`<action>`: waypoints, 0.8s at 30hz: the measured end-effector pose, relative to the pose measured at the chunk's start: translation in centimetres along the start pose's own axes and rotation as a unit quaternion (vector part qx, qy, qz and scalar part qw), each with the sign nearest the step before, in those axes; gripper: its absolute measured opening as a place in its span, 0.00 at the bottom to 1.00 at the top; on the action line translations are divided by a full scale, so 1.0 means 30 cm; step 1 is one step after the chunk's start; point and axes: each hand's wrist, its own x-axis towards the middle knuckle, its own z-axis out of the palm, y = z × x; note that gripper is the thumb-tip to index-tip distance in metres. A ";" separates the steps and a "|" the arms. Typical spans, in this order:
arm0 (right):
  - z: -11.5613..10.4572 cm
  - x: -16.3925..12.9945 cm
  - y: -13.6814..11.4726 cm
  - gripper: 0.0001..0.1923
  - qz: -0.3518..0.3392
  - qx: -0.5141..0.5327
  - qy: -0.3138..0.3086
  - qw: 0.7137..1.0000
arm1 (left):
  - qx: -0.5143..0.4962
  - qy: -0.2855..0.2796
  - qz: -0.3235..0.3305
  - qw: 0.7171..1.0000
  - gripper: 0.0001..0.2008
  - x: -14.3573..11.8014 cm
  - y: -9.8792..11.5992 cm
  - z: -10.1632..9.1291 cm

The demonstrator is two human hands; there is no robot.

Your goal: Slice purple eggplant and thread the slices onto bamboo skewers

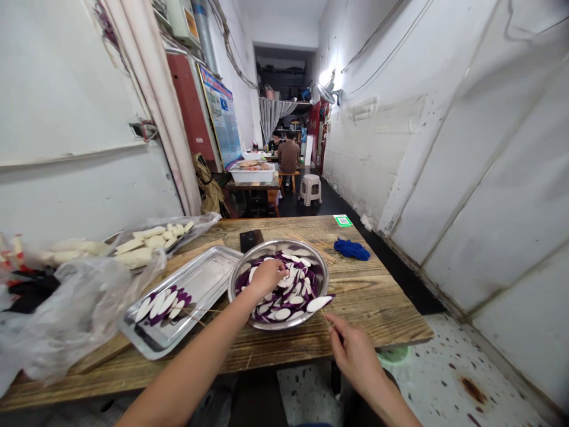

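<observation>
A steel bowl [323, 261] full of sliced eggplant [282, 314], white with purple skin, stands on the table in front of me. My left hand [267, 277] reaches into it, fingers bent together among the slices; what they pinch is hard to make out. Just right of the bowl, my right hand [353, 350] grips a thin wooden skewer [325, 317] that carries one eggplant slice [319, 303] at its tip. To the left, a metal tray [208, 270] holds skewered eggplant slices [162, 303], their sticks pointing toward the bowl.
Several bare skewers [313, 243] and a blue cloth [351, 249] lie behind the bowl on the wooden table [382, 296]. Plastic bags [89, 302] and peeled pale pieces [153, 240] sit at left. Farther back are a stool [310, 190] and seated people [288, 155].
</observation>
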 end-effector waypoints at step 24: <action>0.020 -0.006 -0.040 0.19 -0.025 0.036 0.004 0.999 | -0.623 -0.086 -0.229 0.743 0.09 -0.021 0.019 -0.026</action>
